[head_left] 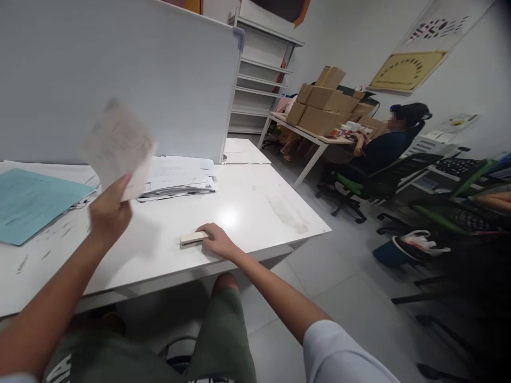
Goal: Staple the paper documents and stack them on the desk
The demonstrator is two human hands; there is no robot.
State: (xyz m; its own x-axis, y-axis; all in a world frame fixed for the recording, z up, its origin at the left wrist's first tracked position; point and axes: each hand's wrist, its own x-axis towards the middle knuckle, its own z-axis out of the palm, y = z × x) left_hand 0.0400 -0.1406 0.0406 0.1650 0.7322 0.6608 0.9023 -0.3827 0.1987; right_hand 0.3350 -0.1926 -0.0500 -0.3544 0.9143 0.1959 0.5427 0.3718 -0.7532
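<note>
My left hand [108, 211] is raised above the white desk [255, 213] and pinches a sheet of paper [117, 146], which is blurred by motion. My right hand [217, 242] rests on the desk near its front edge, fingers curled around the end of a small cream-coloured stapler-like block [194, 238] that lies flat on the surface.
A stack of papers [179, 178] and a teal folder [30, 202] lie by the grey partition [120, 80]. To the right another person sits in a green-black chair [371, 181] at a table piled with cardboard boxes [323, 103]. More chairs and a bin [399, 250] crowd the right.
</note>
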